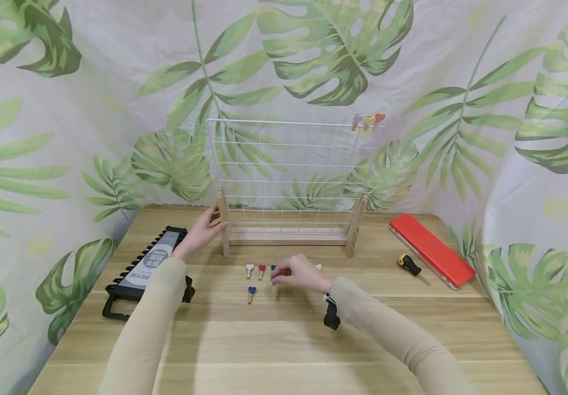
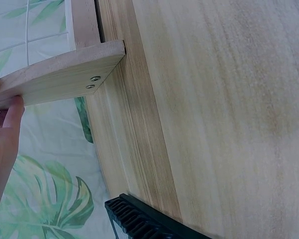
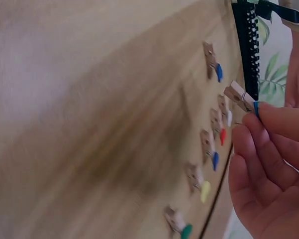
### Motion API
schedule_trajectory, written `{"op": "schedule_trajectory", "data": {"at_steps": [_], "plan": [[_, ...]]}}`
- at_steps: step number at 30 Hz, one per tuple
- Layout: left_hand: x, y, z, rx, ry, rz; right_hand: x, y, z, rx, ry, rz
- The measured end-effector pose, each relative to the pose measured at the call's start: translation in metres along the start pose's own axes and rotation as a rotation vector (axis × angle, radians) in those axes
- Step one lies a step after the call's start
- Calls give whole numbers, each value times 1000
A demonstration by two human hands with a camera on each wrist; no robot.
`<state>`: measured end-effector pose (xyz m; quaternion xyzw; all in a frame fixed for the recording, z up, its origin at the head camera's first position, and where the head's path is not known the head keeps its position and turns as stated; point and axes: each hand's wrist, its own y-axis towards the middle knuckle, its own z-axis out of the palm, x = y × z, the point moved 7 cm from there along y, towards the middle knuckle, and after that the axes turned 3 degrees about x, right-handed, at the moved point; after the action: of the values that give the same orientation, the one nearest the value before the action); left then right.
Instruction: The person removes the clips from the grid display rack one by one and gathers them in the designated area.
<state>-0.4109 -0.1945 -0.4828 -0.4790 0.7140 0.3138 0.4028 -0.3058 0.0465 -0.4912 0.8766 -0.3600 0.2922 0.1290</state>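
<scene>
A white wire grid rack [image 1: 291, 181] stands upright in a wooden base at the back of the table. My left hand [image 1: 204, 230] holds the base's left wooden leg [image 2: 64, 74], fingers on both of its faces. Between thumb and fingertips, my right hand [image 1: 300, 273] pinches a small wooden clothespin [image 3: 240, 95] by its blue end, just above the table. Beneath and around that hand lie several heart clothespins, among them a blue one [image 1: 251, 291], a red one [image 1: 261, 270], a white one [image 1: 249, 269], a yellow one [image 3: 205, 191] and a green one [image 3: 186, 231].
Three clothespins, purple, yellow and orange [image 1: 379, 117], are clipped at the grid's top right corner. On the left lies a black and grey rack-like case [image 1: 151, 263]. To the right are a yellow and black screwdriver [image 1: 410, 265] and a red box [image 1: 432, 249]. Leaf-patterned cloth surrounds the table.
</scene>
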Motion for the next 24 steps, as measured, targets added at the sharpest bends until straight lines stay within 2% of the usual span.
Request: {"op": "schedule_trajectory", "data": {"at_steps": [6,11,18,24], "plan": [[0,1,0,-2,23,-12,-9,5,26,66,10,66],[-1,0,-1,1,36,-26,-14,11,39,91,39,85],[0,1,0,9,39,-26,-17,12,42,86,108,123],[1,0,-1,2,24,-26,-16,12,42,68,66,112]]}}
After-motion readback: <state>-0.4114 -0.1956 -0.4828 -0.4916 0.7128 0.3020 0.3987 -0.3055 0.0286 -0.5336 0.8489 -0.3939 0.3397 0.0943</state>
